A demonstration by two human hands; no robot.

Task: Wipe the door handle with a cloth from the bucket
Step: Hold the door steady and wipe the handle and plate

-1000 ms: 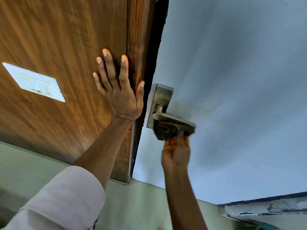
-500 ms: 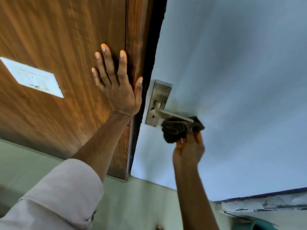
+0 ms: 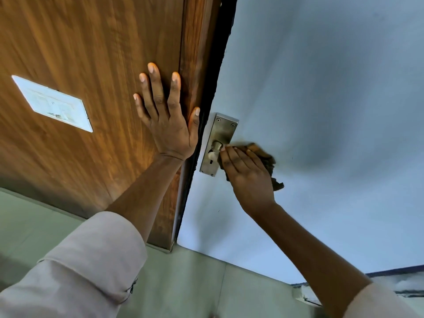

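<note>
The white label on the wooden door is unreadable; the left hand lies flat and empty, while the right hand presses a brown cloth over the door handle, hiding its lever.

A doorway inside a building, most likely a home or a small office. A wood-grain laminate door with a white printed notice stuck to it stands beside a pale blue painted door fitted with a brushed-metal lever handle plate. Below them runs a pale green tiled floor, and chipped paint shows on a ledge at the lower right.
</note>
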